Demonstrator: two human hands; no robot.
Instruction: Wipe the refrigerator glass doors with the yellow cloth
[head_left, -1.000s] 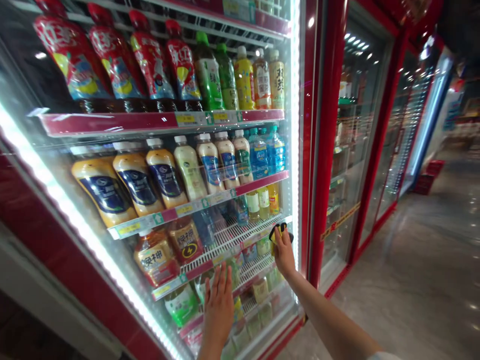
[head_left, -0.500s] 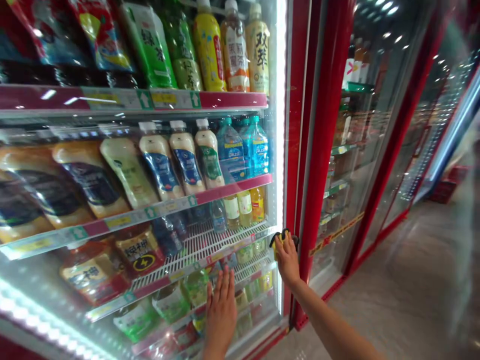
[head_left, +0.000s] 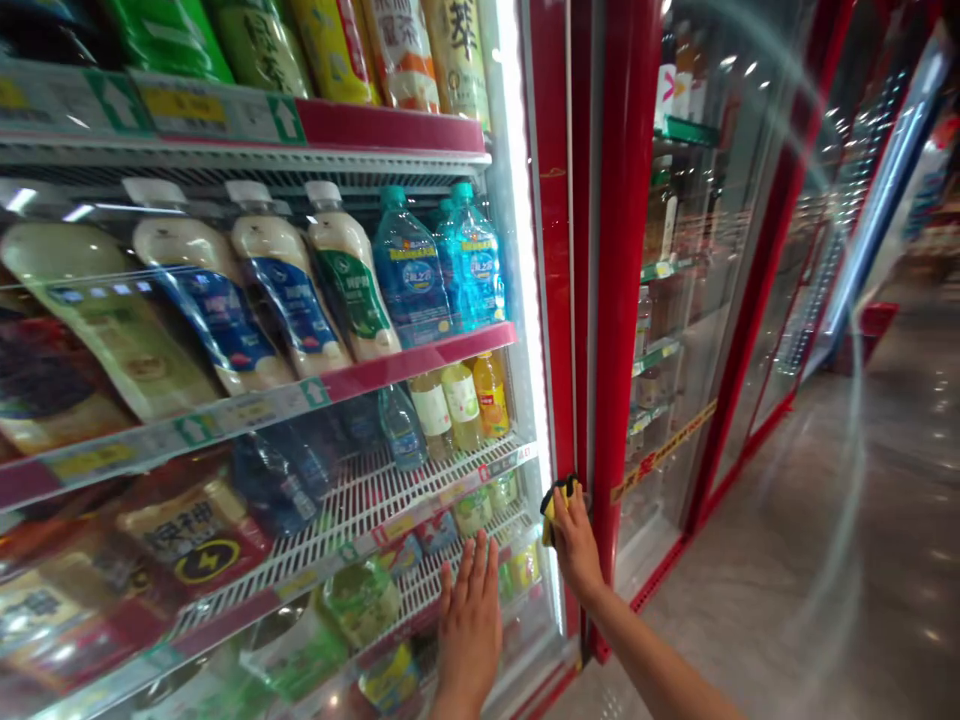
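My left hand (head_left: 469,620) lies flat, fingers together, against the glass door (head_left: 300,430) of a lit drinks fridge, low down. My right hand (head_left: 576,545) presses a yellow and black cloth (head_left: 556,497) against the red door frame (head_left: 559,300) at the glass's right edge. Behind the glass stand bottles on shelves: cream-coloured bottles (head_left: 337,275), blue water bottles (head_left: 420,265), small yellow ones (head_left: 480,395) on a white wire shelf (head_left: 375,490).
A second red-framed fridge door (head_left: 675,300) stands right of the frame, with more fridges beyond along a grey polished floor (head_left: 847,520). Red crates (head_left: 870,335) sit on the floor far back.
The view has swung closer and lower toward the door. My right hand with the cloth has slid from the glass's right part onto the red frame. My left hand stays flat on the glass.
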